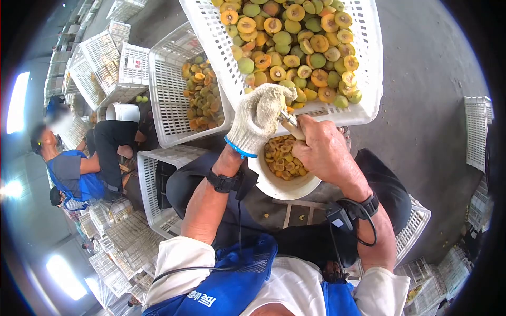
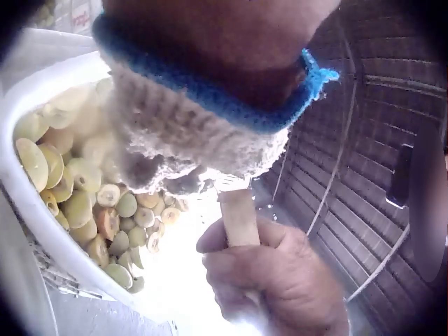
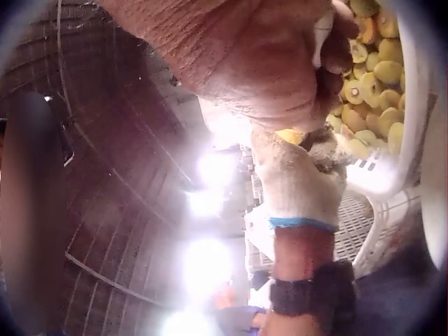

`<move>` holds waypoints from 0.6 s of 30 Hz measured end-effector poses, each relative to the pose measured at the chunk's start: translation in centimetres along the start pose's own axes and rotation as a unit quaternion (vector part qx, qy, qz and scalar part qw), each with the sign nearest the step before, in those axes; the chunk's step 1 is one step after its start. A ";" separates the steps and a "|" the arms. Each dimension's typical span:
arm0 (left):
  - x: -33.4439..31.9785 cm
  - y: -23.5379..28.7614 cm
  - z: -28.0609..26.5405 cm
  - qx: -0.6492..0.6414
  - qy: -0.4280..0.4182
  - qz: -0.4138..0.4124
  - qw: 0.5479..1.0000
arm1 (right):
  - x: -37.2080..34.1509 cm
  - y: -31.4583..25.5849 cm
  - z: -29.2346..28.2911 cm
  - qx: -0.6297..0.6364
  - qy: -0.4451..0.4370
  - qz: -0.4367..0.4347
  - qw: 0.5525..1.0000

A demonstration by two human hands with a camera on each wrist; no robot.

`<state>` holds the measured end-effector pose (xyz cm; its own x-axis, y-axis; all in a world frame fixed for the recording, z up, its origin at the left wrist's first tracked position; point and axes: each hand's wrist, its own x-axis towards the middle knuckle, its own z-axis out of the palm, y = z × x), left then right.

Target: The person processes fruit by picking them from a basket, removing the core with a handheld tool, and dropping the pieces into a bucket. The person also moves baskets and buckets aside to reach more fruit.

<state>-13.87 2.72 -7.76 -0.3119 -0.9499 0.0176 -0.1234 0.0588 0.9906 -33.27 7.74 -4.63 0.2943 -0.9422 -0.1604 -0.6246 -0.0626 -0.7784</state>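
Observation:
The left hand (image 1: 257, 118), in a white knit glove with a blue cuff, has its fingers curled round a fruit piece, mostly hidden; a bit of its yellow flesh (image 3: 289, 136) shows in the right wrist view. The bare right hand (image 1: 328, 154) grips a tool (image 1: 291, 125) with a pale handle and metal tip, which meets the gloved fingers. In the left wrist view the handle (image 2: 240, 218) sticks out of the right fist (image 2: 276, 276). Both hands are over the near edge of a white crate (image 1: 375, 79) of halved fruit. Below them, a white bucket (image 1: 287, 193) holds fruit pieces.
A second crate (image 1: 158, 126) of fruit stands to the left, with another white crate (image 1: 150, 195) nearer the lap. Another person (image 1: 84, 168) sits at far left beside a white bucket (image 1: 126, 112). Stacked crates (image 1: 477, 131) stand at the right edge.

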 end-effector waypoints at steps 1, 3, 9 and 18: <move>-0.1 0.2 0.2 -0.024 -0.006 -0.004 1.000 | 0.0 0.3 0.1 0.046 -0.013 0.013 0.999; 0.0 0.2 0.5 -0.040 -0.017 -0.001 0.999 | 0.0 0.3 -0.1 0.075 -0.031 0.036 0.996; 0.4 1.1 0.7 0.008 -0.043 -0.089 0.995 | -0.5 0.0 -0.3 0.008 0.005 0.046 0.999; 0.2 -0.2 1.7 -0.064 -0.001 -0.017 0.998 | -0.1 -0.2 -0.9 0.190 -0.027 0.050 0.980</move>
<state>-15.54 3.00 -8.15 -0.3115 -0.9501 -0.0166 -0.0128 -0.0132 0.9998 -33.77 7.56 -3.90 0.2893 -0.9182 -0.2707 -0.3414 0.1653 -0.9253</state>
